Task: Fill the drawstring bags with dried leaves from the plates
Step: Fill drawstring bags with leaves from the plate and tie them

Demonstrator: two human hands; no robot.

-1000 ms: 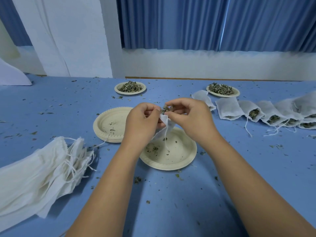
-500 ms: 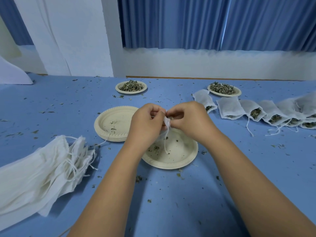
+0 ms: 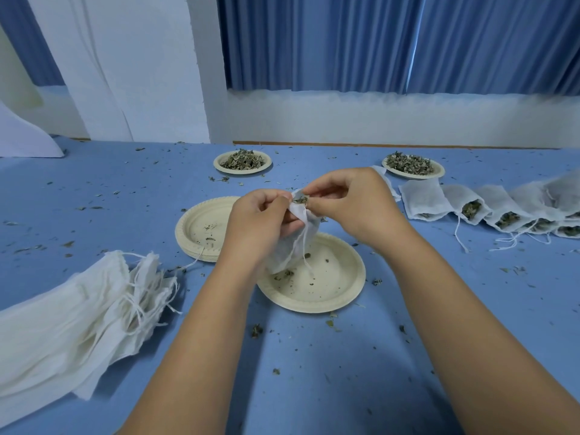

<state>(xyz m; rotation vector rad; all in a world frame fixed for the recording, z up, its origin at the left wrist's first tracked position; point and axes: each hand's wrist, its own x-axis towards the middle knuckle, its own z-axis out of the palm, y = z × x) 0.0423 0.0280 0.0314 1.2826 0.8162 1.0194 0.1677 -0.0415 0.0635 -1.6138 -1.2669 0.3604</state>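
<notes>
Grip: left hand (image 3: pixel 257 222) and right hand (image 3: pixel 354 202) pinch the drawstring bag (image 3: pixel 293 246) mouth, now spread wider, leaves (image 3: pixel 300 200) showing

Forearms reach forward, left hand (image 3: pixel 260 221) and right hand (image 3: pixel 351 199) close together, curled fingers pinching the bag (image 3: pixel 295 246) between them.

A blue tabletop (image 3: pixel 94 189) spreads from near to far. Beyond its far edge stands a low white wall (image 3: pixel 392 120), pleated blue curtains (image 3: pixel 376 42) above it, a white pillar (image 3: pixel 141 67) at far left.
</notes>
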